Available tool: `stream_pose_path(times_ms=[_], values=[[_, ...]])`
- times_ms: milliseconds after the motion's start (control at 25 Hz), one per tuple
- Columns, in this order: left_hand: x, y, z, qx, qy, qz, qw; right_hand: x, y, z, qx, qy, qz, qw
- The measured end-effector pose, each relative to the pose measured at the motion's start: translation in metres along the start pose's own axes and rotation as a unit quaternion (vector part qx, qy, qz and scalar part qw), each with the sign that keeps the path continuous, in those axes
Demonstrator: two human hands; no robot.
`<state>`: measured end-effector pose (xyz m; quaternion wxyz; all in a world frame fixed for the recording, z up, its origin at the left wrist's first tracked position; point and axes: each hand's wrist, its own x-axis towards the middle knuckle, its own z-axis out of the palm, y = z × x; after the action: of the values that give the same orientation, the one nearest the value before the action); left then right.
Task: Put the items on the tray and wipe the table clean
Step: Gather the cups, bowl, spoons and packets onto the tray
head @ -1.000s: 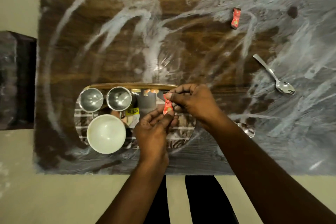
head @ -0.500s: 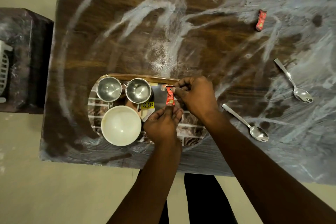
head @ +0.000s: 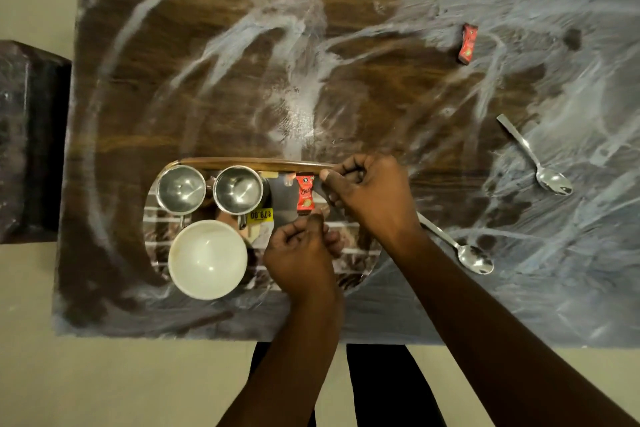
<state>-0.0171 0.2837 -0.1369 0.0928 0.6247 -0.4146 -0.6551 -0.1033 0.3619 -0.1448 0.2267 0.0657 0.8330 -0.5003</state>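
Red and shiny, the little packet (head: 304,193) sits over the tray (head: 249,163) in the middle of the frame; our left hand (head: 301,253) pinches its bottom end, and our right hand (head: 370,194) curls at its top corner, but we cannot tell if it grips. We think it is light, thin and crinkly, so the ends are best to hold. Steel cups (head: 180,188) and a white bowl (head: 207,259) fill the tray's left side, and a near spoon (head: 457,246), a far spoon (head: 530,152) and the other packet (head: 467,43) lie at the right.
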Motion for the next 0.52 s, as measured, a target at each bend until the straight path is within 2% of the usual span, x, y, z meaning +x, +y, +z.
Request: stream_pose_path(times_ms=[120, 240, 400, 520], values=[[-0.014, -0.002, 0.008, 0.061, -0.012, 0.088, 0.994, 0.007, 0.01, -0.041, 0.015, 0.043, 0.02, 0.999], [-0.027, 0.006, 0.035, 0.097, -0.103, 0.115, 0.983, 0.042, 0.017, -0.101, 0.021, 0.128, 0.037, 0.991], [-0.037, 0.025, 0.09, 0.111, -0.28, -0.009, 0.953, 0.107, 0.017, -0.163, -0.041, 0.2, 0.008, 0.979], [-0.04, 0.029, 0.127, 0.139, -0.354, -0.069, 0.922, 0.153, 0.016, -0.186, -0.109, 0.21, 0.014, 0.972]])
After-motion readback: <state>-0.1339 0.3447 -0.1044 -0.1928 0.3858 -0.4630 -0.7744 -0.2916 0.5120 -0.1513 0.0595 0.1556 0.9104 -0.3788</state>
